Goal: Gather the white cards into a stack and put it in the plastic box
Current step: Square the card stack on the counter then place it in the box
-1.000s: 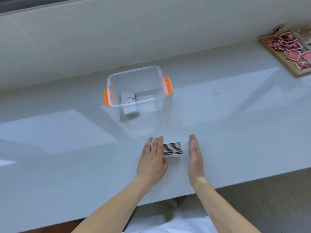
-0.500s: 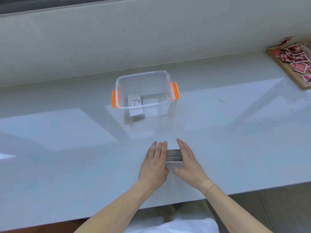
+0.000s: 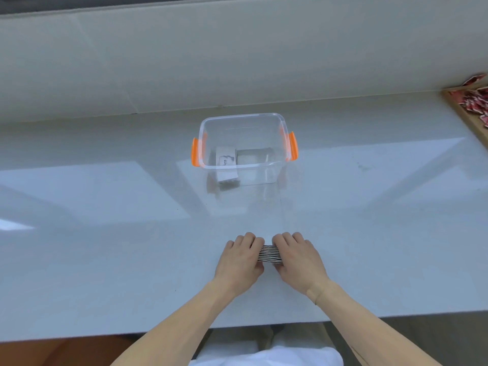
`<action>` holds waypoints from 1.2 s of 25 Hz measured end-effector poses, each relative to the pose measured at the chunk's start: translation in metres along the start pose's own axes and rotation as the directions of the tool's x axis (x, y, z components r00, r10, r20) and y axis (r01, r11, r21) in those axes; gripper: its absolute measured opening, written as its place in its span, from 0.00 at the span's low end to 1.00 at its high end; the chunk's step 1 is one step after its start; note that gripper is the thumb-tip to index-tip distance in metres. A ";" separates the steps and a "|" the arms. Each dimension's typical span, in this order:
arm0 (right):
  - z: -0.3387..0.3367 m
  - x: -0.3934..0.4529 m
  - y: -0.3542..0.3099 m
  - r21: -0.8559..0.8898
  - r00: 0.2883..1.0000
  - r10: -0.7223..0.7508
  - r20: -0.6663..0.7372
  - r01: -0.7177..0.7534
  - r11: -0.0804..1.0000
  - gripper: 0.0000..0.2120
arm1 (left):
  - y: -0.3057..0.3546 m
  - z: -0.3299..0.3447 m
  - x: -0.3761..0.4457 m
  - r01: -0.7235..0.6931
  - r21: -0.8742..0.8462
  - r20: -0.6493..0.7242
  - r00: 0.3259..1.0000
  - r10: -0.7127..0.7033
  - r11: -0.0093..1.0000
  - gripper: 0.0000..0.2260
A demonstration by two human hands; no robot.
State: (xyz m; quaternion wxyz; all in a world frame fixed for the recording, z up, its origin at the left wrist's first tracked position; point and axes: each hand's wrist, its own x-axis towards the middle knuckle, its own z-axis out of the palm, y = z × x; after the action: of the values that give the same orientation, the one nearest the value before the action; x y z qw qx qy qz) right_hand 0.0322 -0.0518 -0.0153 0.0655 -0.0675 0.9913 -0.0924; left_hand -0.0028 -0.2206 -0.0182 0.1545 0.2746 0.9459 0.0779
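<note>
The stack of white cards (image 3: 269, 253) lies on the pale counter (image 3: 105, 233) near its front edge, pressed between the left hand (image 3: 241, 258) and the right hand (image 3: 298, 257). Only a narrow band of the stack shows between the two hands: thin dark and light stripes, the card edges, running left to right. The visible strip runs side to side, so the stack's long axis seems to lie across the counter, though both ends are covered by the curled fingers and its full length cannot be made out. Each hand's grip is closed in against an end of the stack, fingers bent over the top, knuckles nearly meeting above it.

The plastic box (image 3: 274, 171) stands well apart, farther back on the counter, clear-walled with orange handles (image 3: 195, 155) on its left and right sides, its long axis also side to side. Inside, at the left, lies another pile of white cards (image 3: 226, 165) with small print too tiny to read surely.

At the far right edge a wooden tray (image 3: 472, 120) with red packets (image 3: 472, 101) is cut off by the frame.
</note>
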 end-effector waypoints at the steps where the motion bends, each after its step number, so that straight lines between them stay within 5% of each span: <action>1: -0.003 0.002 0.000 0.018 1.000 -0.010 -0.011 0.010 1.000 0.16 | -0.001 -0.002 0.001 0.002 -0.011 -0.007 1.000 -0.002 1.000 0.14; 5: -0.011 0.004 -0.006 0.044 0.998 -0.035 -0.042 0.037 0.998 0.21 | -0.008 -0.008 -0.004 0.038 -0.048 -0.092 0.995 -0.042 0.998 0.14; 10: -0.001 0.003 -0.014 0.048 0.995 -0.048 0.092 0.044 0.998 0.16 | -0.004 -0.002 -0.011 0.065 0.010 -0.001 0.998 -0.065 0.998 0.14; 15: -0.006 0.005 -0.008 0.057 0.998 -0.045 0.035 0.043 0.997 0.18 | -0.007 -0.009 -0.010 0.052 -0.001 -0.095 0.994 -0.052 0.999 0.13; 19: 0.002 -0.002 -0.009 0.073 0.994 -0.078 0.079 0.072 0.995 0.16 | -0.005 -0.001 -0.013 0.016 0.008 -0.036 0.999 -0.016 1.000 0.13; 24: -0.002 0.000 -0.011 0.029 0.999 -0.042 0.021 0.042 0.999 0.17 | -0.010 0.000 -0.012 -0.008 -0.018 -0.183 0.983 0.004 1.000 0.14; 30: 0.004 -0.008 -0.015 -0.014 0.997 -0.046 0.069 0.047 0.999 0.18 | -0.009 0.012 -0.014 -0.009 0.029 -0.105 0.994 0.012 1.000 0.13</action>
State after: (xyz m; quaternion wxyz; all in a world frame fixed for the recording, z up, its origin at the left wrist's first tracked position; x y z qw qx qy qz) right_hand 0.0426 -0.0664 -0.0150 0.0970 -0.0944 0.9873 -0.0836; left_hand 0.0080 -0.2343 -0.0283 0.0999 0.2773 0.9523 0.0797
